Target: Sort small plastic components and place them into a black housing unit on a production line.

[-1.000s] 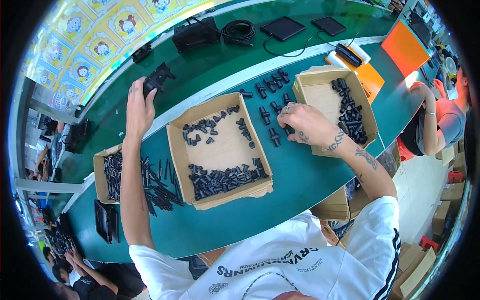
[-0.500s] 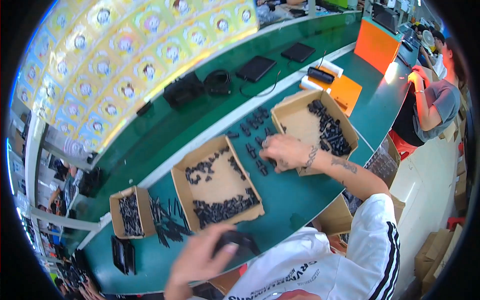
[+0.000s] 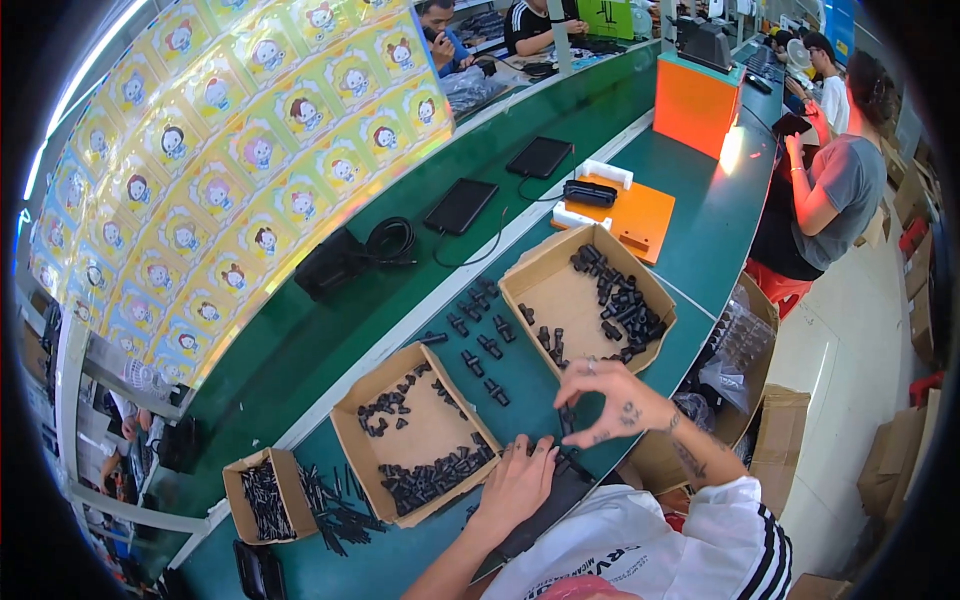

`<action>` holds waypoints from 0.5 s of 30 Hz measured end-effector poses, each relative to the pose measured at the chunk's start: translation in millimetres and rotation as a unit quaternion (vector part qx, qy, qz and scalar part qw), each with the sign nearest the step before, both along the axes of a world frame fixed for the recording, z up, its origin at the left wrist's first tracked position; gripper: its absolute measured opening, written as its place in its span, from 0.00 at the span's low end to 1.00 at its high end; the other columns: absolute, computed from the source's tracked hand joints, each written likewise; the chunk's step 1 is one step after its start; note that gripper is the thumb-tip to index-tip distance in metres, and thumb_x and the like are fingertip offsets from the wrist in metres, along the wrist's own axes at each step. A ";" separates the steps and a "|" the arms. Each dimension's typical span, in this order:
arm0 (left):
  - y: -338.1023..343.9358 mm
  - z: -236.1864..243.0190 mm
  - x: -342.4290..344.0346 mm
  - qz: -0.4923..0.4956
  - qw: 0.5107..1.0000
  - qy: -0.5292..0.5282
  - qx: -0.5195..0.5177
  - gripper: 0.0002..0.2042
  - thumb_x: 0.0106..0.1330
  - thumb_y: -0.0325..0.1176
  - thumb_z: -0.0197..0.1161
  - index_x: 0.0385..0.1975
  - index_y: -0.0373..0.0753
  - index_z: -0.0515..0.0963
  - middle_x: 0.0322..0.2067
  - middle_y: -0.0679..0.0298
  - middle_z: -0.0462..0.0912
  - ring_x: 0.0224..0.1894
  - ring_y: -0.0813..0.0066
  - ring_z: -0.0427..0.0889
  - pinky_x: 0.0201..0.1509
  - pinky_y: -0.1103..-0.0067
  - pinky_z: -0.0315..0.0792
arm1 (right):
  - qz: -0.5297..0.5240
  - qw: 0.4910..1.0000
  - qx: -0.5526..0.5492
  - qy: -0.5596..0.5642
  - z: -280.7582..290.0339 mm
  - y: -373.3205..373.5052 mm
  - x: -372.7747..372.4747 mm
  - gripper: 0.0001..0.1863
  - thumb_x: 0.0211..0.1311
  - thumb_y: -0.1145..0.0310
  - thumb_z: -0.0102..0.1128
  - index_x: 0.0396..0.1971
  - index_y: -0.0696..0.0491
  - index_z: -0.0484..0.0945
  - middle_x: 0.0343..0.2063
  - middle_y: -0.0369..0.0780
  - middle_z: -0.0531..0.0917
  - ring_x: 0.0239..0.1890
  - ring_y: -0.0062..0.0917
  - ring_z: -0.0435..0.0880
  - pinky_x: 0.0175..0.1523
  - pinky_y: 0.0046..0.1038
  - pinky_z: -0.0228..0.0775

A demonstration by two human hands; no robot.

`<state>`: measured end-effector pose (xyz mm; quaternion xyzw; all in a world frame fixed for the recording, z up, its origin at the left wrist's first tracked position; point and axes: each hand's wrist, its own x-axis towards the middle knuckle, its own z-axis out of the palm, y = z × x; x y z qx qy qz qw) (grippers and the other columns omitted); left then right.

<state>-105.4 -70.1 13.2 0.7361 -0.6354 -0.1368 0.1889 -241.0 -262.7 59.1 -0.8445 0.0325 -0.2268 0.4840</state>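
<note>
My left hand [image 3: 515, 487] rests over a dark black casing [image 3: 545, 515] at the table's near edge, its fingers bent over the top. The hand and my sleeve partly hide the casing. Just right of it, my right hand [image 3: 625, 402] pinches a small black plastic fitting [image 3: 567, 420] between thumb and fingers. More black fittings [image 3: 489, 346] lie in loose rows on the green table beyond my hands. A cardboard tray [image 3: 520, 285] of similar fittings sits behind my right hand. Left of my left hand stands another tray [image 3: 345, 425] with smaller black pieces.
Farther left are a small box [image 3: 235, 490] of thin black strips, loose strips [image 3: 335, 510] and a black shell [image 3: 260, 570]. An orange board [image 3: 650, 215] carries a black part. Flat black screens [image 3: 460, 205] and coiled cable lie across the rail. A co-worker [image 3: 835, 190] sits at right.
My right hand has moved nearer and come close to my left. My left hand has swung right with the black casing, which now lies lower under it. The view has shifted too.
</note>
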 end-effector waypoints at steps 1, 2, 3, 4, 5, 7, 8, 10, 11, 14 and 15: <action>-2.8 -7.4 2.8 -0.021 0.996 -0.048 -0.070 0.14 0.71 0.37 0.55 0.48 0.34 0.75 0.36 0.48 0.76 0.37 0.49 0.81 0.39 0.62 0.78 | -0.007 1.000 0.022 -0.011 -5.8 7.7 -4.5 0.23 0.38 0.69 0.82 0.37 0.56 0.82 0.36 0.39 0.79 0.35 0.25 0.81 0.43 0.25 0.76; -4.1 -9.6 3.0 -0.022 0.996 -0.050 -0.070 0.14 0.71 0.37 0.55 0.48 0.34 0.75 0.36 0.48 0.76 0.37 0.49 0.81 0.39 0.62 0.78 | -0.012 0.999 0.044 -0.021 -11.2 15.4 -8.3 0.22 0.37 0.69 0.82 0.36 0.55 0.82 0.35 0.39 0.79 0.35 0.25 0.81 0.43 0.25 0.76; -6.1 -7.9 1.6 -0.017 0.996 -0.058 -0.067 0.13 0.70 0.36 0.56 0.47 0.34 0.76 0.36 0.49 0.76 0.37 0.51 0.81 0.38 0.64 0.78 | -0.025 0.998 0.054 -0.024 -15.7 22.0 -12.6 0.22 0.36 0.71 0.83 0.35 0.55 0.83 0.35 0.38 0.79 0.35 0.24 0.82 0.42 0.25 0.76; -7.0 -7.1 0.9 -0.012 0.996 -0.066 -0.064 0.12 0.69 0.35 0.57 0.46 0.35 0.77 0.37 0.49 0.76 0.37 0.53 0.81 0.38 0.66 0.78 | -0.026 0.998 0.056 -0.025 -19.9 27.6 -14.5 0.22 0.36 0.71 0.83 0.35 0.55 0.83 0.35 0.38 0.79 0.35 0.24 0.82 0.42 0.25 0.76; -6.9 -7.8 1.3 -0.013 0.996 -0.066 -0.063 0.12 0.69 0.35 0.57 0.46 0.35 0.77 0.37 0.49 0.76 0.37 0.53 0.81 0.38 0.66 0.78 | -0.035 0.995 0.086 -0.028 -23.6 32.8 -15.7 0.22 0.36 0.71 0.83 0.35 0.55 0.83 0.35 0.38 0.79 0.35 0.24 0.82 0.42 0.25 0.76; -8.3 -9.7 1.3 -0.030 0.985 -0.135 -0.106 0.16 0.68 0.36 0.59 0.50 0.33 0.75 0.41 0.50 0.77 0.42 0.54 0.80 0.41 0.67 0.77 | -0.041 0.990 0.131 -0.040 -29.8 39.4 -17.7 0.23 0.35 0.72 0.83 0.36 0.55 0.83 0.35 0.38 0.79 0.34 0.23 0.82 0.42 0.24 0.75; -6.2 -8.0 -2.8 -0.033 0.985 -0.135 -0.105 0.16 0.68 0.36 0.59 0.50 0.33 0.75 0.41 0.50 0.77 0.42 0.54 0.80 0.41 0.67 0.77 | -0.043 0.990 0.132 -0.040 -29.5 40.1 -18.1 0.23 0.35 0.72 0.83 0.36 0.55 0.83 0.35 0.38 0.79 0.34 0.23 0.82 0.42 0.24 0.75; 5.1 0.6 -18.5 -0.008 0.992 -0.048 -0.119 0.22 0.65 0.38 0.62 0.54 0.31 0.72 0.47 0.48 0.76 0.48 0.52 0.79 0.48 0.65 0.75 | -0.028 0.989 0.138 -0.037 -26.9 39.4 -18.3 0.23 0.35 0.72 0.83 0.36 0.54 0.84 0.35 0.37 0.79 0.34 0.23 0.81 0.41 0.24 0.75; 15.2 1.9 -27.4 -0.010 0.994 -0.040 -0.099 0.31 0.63 0.43 0.64 0.60 0.29 0.67 0.55 0.46 0.73 0.57 0.49 0.75 0.58 0.62 0.70 | -0.030 0.989 0.139 -0.036 -25.9 38.1 -18.6 0.23 0.35 0.72 0.83 0.36 0.54 0.84 0.35 0.37 0.79 0.34 0.23 0.81 0.41 0.24 0.75; 30.5 26.0 -49.3 -0.007 0.997 -0.050 -0.053 0.37 0.61 0.49 0.66 0.64 0.30 0.64 0.59 0.45 0.71 0.63 0.50 0.70 0.65 0.61 0.64 | -0.033 0.990 0.130 -0.040 -25.5 35.9 -19.0 0.23 0.35 0.71 0.83 0.36 0.54 0.84 0.35 0.37 0.79 0.34 0.23 0.81 0.41 0.24 0.75; 33.8 17.7 -45.7 -0.024 0.998 -0.053 -0.027 0.42 0.59 0.53 0.67 0.66 0.31 0.61 0.62 0.44 0.68 0.66 0.51 0.66 0.68 0.60 0.60 | -0.031 0.991 0.128 -0.040 -26.2 35.7 -19.3 0.23 0.35 0.71 0.83 0.36 0.54 0.84 0.35 0.37 0.79 0.34 0.23 0.81 0.41 0.24 0.74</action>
